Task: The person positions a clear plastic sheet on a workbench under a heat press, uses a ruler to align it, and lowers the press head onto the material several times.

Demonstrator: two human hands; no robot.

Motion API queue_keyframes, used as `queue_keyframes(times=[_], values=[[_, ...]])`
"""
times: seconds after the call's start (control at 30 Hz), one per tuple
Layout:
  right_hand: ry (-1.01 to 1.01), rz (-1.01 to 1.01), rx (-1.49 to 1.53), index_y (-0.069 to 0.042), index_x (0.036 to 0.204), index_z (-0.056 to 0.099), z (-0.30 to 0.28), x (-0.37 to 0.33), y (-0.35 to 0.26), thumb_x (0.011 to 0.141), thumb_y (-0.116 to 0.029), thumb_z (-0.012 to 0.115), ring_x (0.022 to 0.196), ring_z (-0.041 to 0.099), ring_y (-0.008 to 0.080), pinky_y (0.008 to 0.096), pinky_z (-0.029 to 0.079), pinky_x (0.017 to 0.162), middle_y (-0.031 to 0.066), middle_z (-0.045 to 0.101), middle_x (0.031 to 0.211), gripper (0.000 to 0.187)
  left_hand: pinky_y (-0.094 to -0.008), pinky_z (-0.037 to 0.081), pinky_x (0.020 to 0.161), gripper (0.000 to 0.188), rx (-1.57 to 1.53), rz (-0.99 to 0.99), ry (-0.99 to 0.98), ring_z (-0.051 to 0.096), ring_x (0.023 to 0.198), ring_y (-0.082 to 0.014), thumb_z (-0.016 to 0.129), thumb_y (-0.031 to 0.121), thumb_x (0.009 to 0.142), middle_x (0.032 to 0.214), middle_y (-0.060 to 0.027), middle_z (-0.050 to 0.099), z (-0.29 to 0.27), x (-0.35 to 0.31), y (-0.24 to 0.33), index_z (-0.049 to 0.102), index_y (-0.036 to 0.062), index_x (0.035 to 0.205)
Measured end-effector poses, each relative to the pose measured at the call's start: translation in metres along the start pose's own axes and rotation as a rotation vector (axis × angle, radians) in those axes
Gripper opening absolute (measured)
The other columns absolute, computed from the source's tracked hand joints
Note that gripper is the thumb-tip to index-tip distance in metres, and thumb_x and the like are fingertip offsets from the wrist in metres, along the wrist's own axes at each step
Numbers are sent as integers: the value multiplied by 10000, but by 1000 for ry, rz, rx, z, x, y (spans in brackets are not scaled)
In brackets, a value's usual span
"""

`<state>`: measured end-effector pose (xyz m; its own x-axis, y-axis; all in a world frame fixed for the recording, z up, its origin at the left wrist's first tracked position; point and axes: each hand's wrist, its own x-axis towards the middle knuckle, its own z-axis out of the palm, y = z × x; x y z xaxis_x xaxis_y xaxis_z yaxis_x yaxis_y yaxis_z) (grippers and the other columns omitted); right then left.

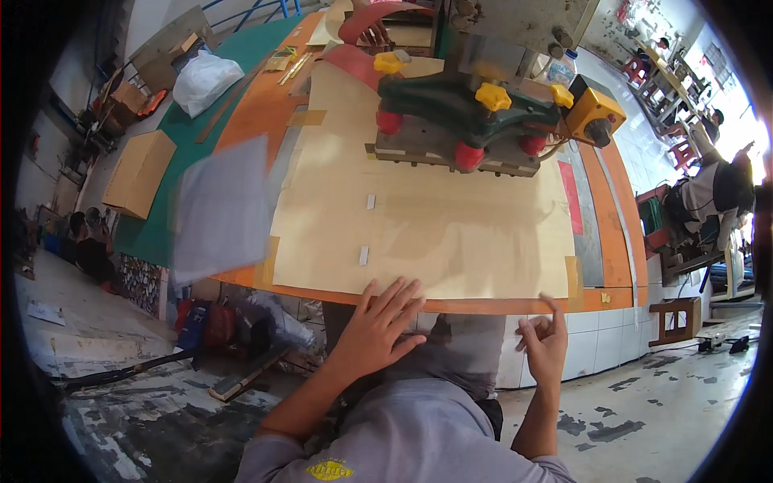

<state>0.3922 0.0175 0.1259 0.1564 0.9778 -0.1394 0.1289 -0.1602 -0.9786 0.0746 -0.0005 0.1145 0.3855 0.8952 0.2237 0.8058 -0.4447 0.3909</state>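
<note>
My left hand [385, 324] rests with spread fingers at the near edge of a large cream sheet [475, 258], fingertips on its border. My right hand [545, 344] is by the sheet's near right corner. Its index finger is stretched to the edge, while the other fingers bend loosely; nothing shows in them. Two small white strips [364, 256] lie on the sheet, left of its middle. Over its far part stands a dark green press head [463, 105] with yellow knobs [492, 97] and red round feet [469, 156].
An orange table [620, 241] carries the sheet. A translucent plastic sheet [223, 211] overhangs its left side. Beyond are a cardboard box [141, 173] and a white bag [205, 80] on green. Another person's hand [375, 34] is at the far side, beside a red curved sheet [354, 60].
</note>
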Motion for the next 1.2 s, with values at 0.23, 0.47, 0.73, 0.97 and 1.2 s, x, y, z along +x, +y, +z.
queue_keyframes(times=[0.23, 0.47, 0.73, 0.97, 1.2], values=[[163, -616, -981, -102, 1281, 701, 22, 40, -13, 904, -130, 746, 1257, 568, 343, 490, 404, 1087, 155, 633, 1303, 380, -607, 209, 1253, 589, 47, 14, 8, 354, 1535, -309, 615, 424, 1002, 1641, -103, 413, 3, 33, -26, 538, 79, 1473], [-9, -511, -905, -104, 1354, 676, 36, 55, -10, 983, -242, 637, 1493, 389, 349, 494, 258, 1221, 104, 540, 1541, 397, -594, 211, 1258, 548, 65, -21, 13, 348, 1537, -320, 607, 360, 1003, 1640, -105, 413, -7, 41, -45, 543, 71, 1464], [-52, -509, -948, -106, 1436, 616, 35, 66, -9, 1084, -288, 466, 1522, 358, 328, 496, 208, 1247, 96, 510, 1576, 424, -577, 220, 1261, 591, 30, -27, 14, 334, 1542, -329, 659, 356, 965, 1647, -114, 397, -7, 49, -49, 537, 61, 1463], [-63, -516, -950, -126, 1468, 589, 33, 68, -8, 1090, -302, 429, 1531, 343, 326, 504, 190, 1252, 87, 482, 1600, 446, -566, 218, 1264, 596, 4, -32, 15, 326, 1547, -328, 661, 368, 965, 1647, -115, 398, -8, 49, -47, 541, 50, 1455], [-64, -543, -966, -133, 1478, 579, 33, 72, -8, 1086, -307, 430, 1529, 339, 341, 511, 194, 1247, 83, 476, 1605, 454, -562, 215, 1266, 610, -12, -31, 31, 331, 1545, -329, 642, 391, 972, 1637, -116, 413, -9, 51, -47, 535, 48, 1465]])
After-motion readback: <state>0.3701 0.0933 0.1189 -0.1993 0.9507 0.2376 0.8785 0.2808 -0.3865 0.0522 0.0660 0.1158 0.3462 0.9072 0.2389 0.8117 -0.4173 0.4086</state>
